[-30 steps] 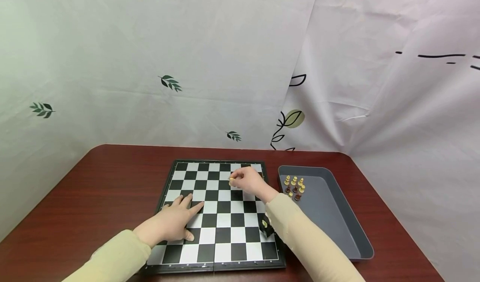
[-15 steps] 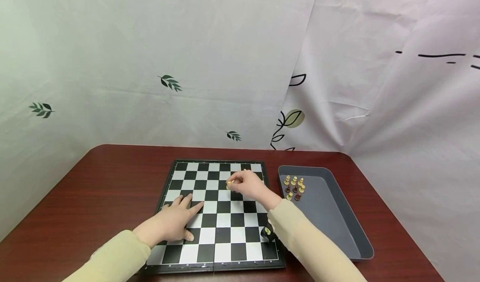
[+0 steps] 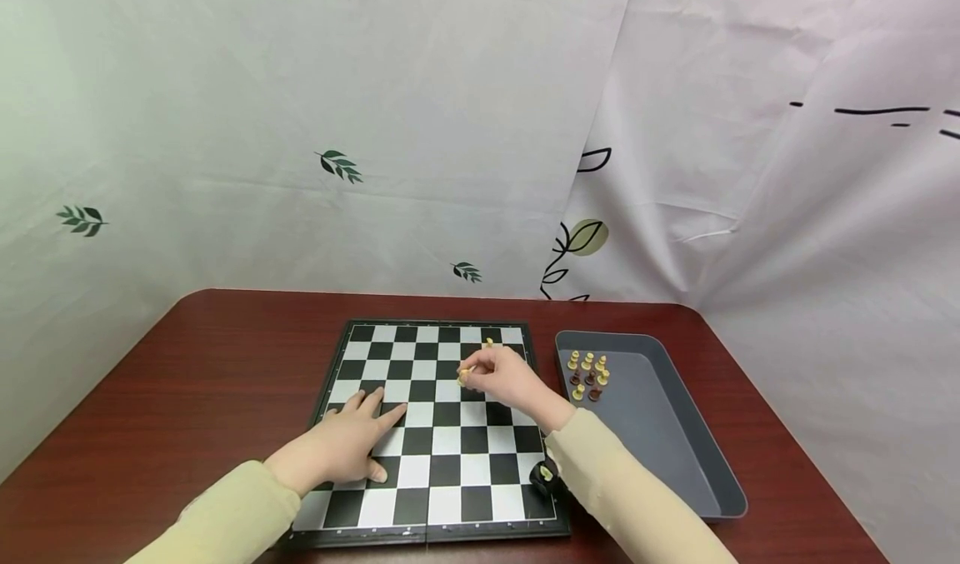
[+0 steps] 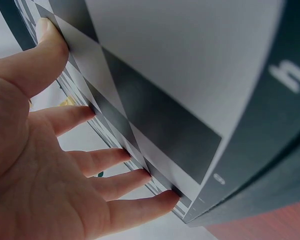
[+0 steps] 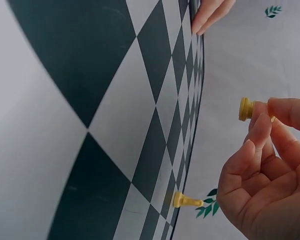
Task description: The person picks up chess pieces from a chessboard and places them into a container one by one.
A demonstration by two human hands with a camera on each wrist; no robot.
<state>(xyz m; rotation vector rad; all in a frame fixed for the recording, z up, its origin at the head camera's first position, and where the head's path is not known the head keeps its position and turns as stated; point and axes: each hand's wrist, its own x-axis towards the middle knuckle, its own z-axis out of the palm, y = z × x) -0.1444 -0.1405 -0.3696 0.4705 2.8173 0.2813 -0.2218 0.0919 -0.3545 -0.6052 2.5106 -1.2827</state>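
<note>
A black-and-white chessboard (image 3: 447, 441) lies on the table. My left hand (image 3: 341, 443) rests on its left side with fingers spread; the left wrist view shows the fingertips (image 4: 172, 197) against the squares. Over the far right part of the board, my right hand (image 3: 506, 379) pinches a small yellow chess piece (image 5: 246, 109) between thumb and fingers. The piece's round base shows beyond the fingertips, while its upper part is mostly hidden by them. Behind that hand, a second yellow chess piece (image 3: 489, 342) stands on a square near the far edge.
A grey tray (image 3: 667, 439) sits right of the board. In its far left corner stand several yellow chess pieces (image 3: 588, 361) and a few brown ones (image 3: 595, 394). A small black device (image 3: 543, 474) is at my right wrist. A pale patterned cloth (image 3: 420, 131) hangs behind the table.
My right hand has come slightly nearer to me with the yellow chess piece, uncovering the one standing near the far edge. My left hand has stayed in place.
</note>
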